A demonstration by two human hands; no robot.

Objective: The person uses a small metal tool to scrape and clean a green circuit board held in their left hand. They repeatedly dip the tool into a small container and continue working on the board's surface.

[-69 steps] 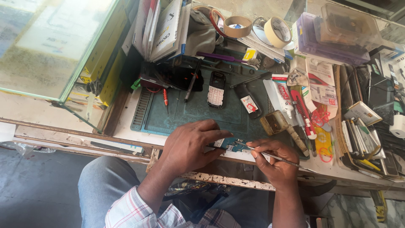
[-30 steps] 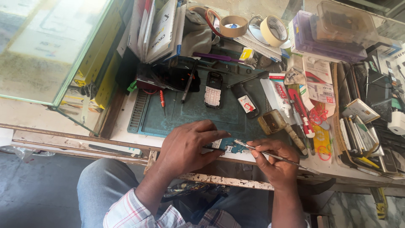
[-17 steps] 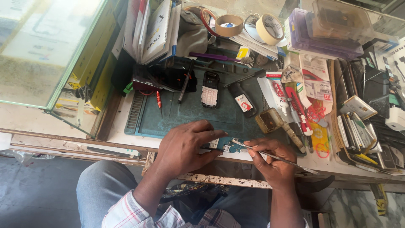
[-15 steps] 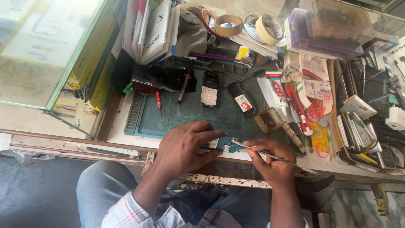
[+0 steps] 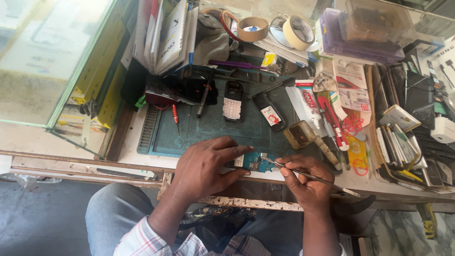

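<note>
A small blue-green circuit board [image 5: 252, 162] lies at the near edge of a teal work mat [image 5: 213, 125]. My left hand [image 5: 206, 163] presses down on the board's left side, fingers curled over it. My right hand [image 5: 305, 179] grips a thin metal tool [image 5: 303, 173] like a pen, its tip touching the board's right end. A keypad phone shell [image 5: 232, 100] and a dark phone body [image 5: 268, 113] lie on the mat just beyond.
A glass display case [image 5: 52, 57] stands at left. Tape rolls [image 5: 275, 28], a purple plastic box [image 5: 360, 38], glue tubes, packets and stacked phone parts crowd the back and right of the bench. A small screwdriver [image 5: 175, 116] lies on the mat. The wooden bench edge [image 5: 246, 203] runs below my hands.
Both hands stay on the board with only slight shifts of the tool tip. The view has drifted a little.
</note>
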